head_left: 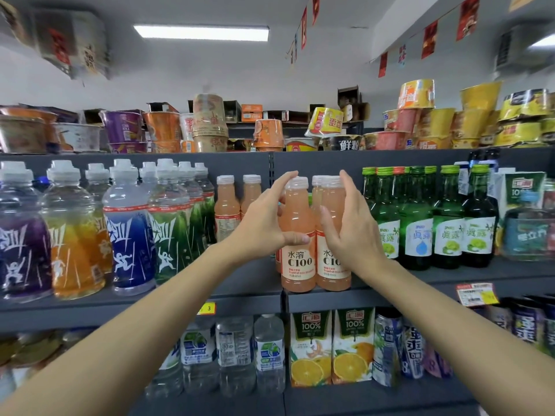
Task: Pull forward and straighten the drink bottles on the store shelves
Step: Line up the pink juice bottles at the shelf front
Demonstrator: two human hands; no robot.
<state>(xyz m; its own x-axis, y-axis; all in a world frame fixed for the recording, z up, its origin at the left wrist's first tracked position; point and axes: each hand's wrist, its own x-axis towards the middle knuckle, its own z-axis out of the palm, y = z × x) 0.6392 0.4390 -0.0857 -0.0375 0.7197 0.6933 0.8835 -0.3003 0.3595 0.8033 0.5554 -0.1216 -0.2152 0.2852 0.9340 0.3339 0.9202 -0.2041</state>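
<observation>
Left hand (264, 219) clasps pink bottle (298, 265); right hand (353, 226) flat against neighbour (333, 274). Both near shelf lip (345, 302): overpull could topple them.

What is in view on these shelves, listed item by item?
pink C100 bottles: at least five, pink, middle shelf centre
sports drink bottles: many, purple, orange, blue, green, middle shelf left
glass bottles: several, green, middle shelf right
noodle cups: many, mixed colours, top shelf
water bottles: several, clear, lower shelf
juice cartons: two, orange and green, lower shelf
left hand: one, grips front-left pink bottle
right hand: one, flat against front-right pink bottle
</observation>
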